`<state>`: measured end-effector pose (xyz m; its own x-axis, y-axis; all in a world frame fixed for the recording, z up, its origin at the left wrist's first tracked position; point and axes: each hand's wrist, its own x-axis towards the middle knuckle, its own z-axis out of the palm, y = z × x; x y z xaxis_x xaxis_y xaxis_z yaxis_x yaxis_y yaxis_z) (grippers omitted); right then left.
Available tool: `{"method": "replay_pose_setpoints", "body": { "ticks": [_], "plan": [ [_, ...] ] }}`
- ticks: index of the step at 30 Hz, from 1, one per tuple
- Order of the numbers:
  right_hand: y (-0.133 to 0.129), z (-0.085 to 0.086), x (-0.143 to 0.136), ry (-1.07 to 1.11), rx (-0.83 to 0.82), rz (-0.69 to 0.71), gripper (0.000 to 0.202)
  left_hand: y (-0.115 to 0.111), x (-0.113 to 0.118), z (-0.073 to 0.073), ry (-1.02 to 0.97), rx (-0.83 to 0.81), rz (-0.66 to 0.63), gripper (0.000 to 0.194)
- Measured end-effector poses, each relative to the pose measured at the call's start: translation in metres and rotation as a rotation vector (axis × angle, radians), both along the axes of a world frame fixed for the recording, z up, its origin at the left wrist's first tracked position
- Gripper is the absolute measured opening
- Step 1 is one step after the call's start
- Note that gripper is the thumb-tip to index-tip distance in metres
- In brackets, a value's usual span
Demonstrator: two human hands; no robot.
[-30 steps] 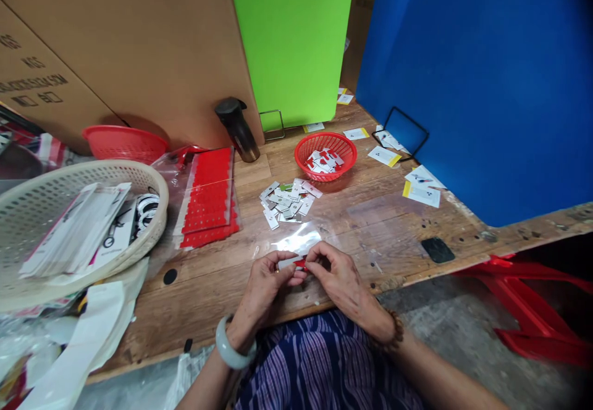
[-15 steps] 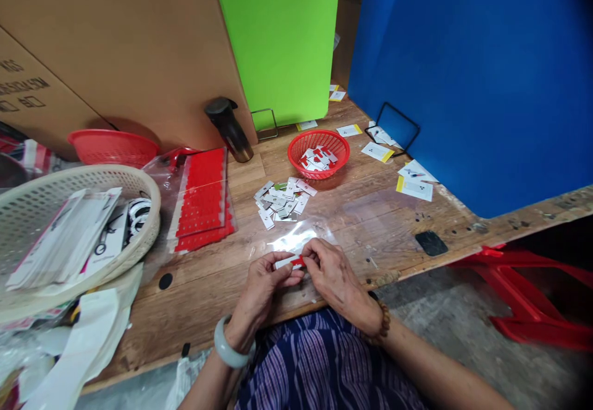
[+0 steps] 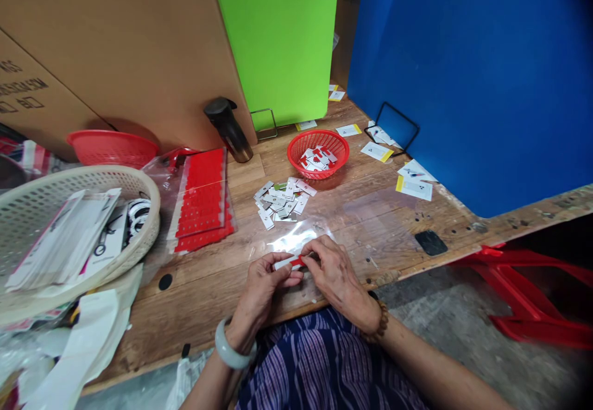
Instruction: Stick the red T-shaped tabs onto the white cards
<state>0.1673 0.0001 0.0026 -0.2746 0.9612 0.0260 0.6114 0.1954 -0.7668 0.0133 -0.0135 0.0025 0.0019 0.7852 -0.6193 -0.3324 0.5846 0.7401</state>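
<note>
Near the table's front edge, my left hand [image 3: 265, 283] pinches a small white card [image 3: 283, 263] between thumb and fingers. A red sticker piece [image 3: 297, 262] covers the card's right end. My right hand [image 3: 334, 279] is closed with thumb and forefinger on that red end, and its fingertips partly hide it. Both hands are over a clear plastic sheet [image 3: 301, 235]. Just beyond them lies a loose pile of small printed cards [image 3: 283, 201]. Behind the pile, a red basket [image 3: 340, 162] holds several white cards with red parts.
Red sticker sheets [image 3: 201, 200] lie left of the pile. A white basket [image 3: 148, 212] with printed packaging stands at the far left. A dark tumbler [image 3: 228, 129], a green board [image 3: 282, 46] and a blue board [image 3: 463, 89] stand behind. Yellow-edged cards [image 3: 414, 188] lie at right.
The hands and the card stay almost in place. My right hand's fingers have shifted very slightly at the red end.
</note>
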Motion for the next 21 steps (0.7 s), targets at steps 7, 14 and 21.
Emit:
{"method": "replay_pose_setpoints", "body": {
  "ticks": [7,14,21],
  "plan": [
    [0.008,-0.022,0.000,0.320,-0.121,-0.100,0.029,0.003,-0.002,0.002,-0.011,-0.047,0.054,0.023],
    [0.014,-0.028,0.003,0.628,-0.446,-0.057,0.025,0.004,-0.003,0.004,-0.018,-0.057,0.072,0.024],
    [0.012,-0.027,-0.007,0.768,-0.643,-0.031,0.029,-0.001,-0.002,0.004,-0.022,0.039,-0.017,0.033]
  ]
}}
